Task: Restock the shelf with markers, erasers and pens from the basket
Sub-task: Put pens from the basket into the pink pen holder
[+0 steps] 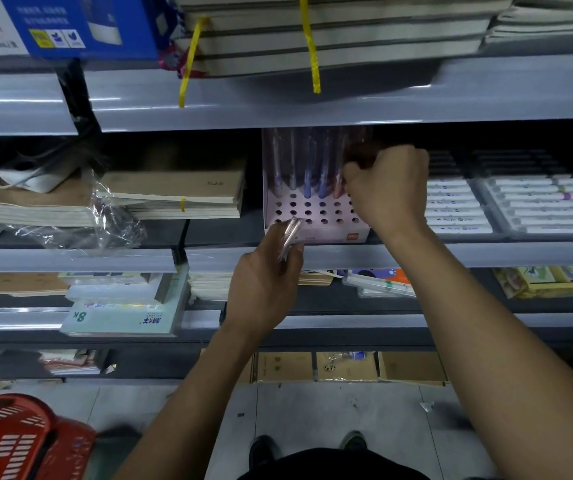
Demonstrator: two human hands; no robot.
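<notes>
We see the shelf (347, 98), its upper stock cut off. The basket (18, 441) sits cropped at lower left. Our right hand (387, 185), curled at the pen rack (316, 209), hides its contents. Our left hand (266, 282) grips pens (291, 233).

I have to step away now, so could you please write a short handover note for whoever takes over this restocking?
Left hand: grips a small bunch of pale pink pens, held just below the display.
Right hand: curled at the back row of the pink perforated pen display box, apparently seating a pen there; the pen itself is hidden.
Done: about five pens stand in the back row.
Left: most holes are empty; fill them. The red plastic basket sits on the floor, lower left; its contents are unseen.
</notes>
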